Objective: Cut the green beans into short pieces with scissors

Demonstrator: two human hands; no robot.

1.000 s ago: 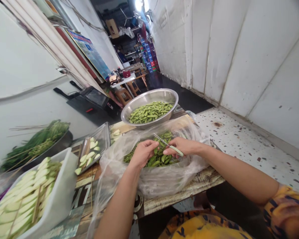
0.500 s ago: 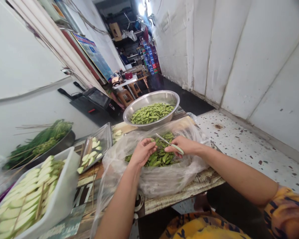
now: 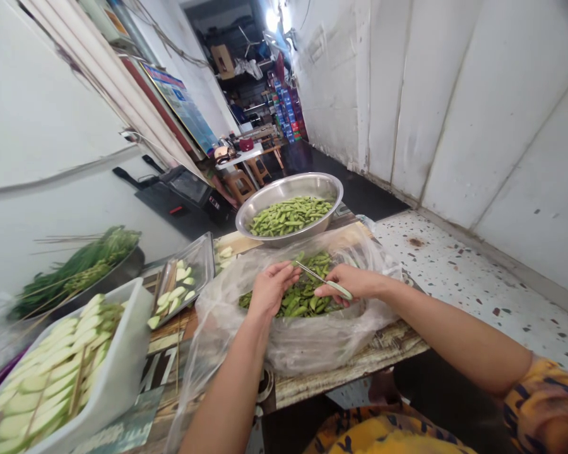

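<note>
My right hand (image 3: 348, 284) grips a pair of scissors (image 3: 316, 274) with pale green handles, blades pointing left. Their tips meet the fingertips of my left hand (image 3: 275, 285), which pinches a green soybean pod (image 3: 300, 256), partly hidden by the fingers. Both hands are above a clear plastic bag (image 3: 307, 347), spread wide and holding a heap of soybean pods (image 3: 307, 301). Just beyond the bag, a steel basin (image 3: 337, 189) holds many more pods.
A white tub (image 3: 127, 343) of skewered pale green slices stands at the left. Behind it is a dark bowl (image 3: 135, 261) of leafy greens. A metal tray (image 3: 206, 255) with cut slices and sticks lies between tub and bag. The wooden table's front edge (image 3: 350, 375) is near me.
The scissors' tips have come closer to my left fingertips, and a pod now shows there. My right hand has shifted slightly; the bag and basin stay put.
</note>
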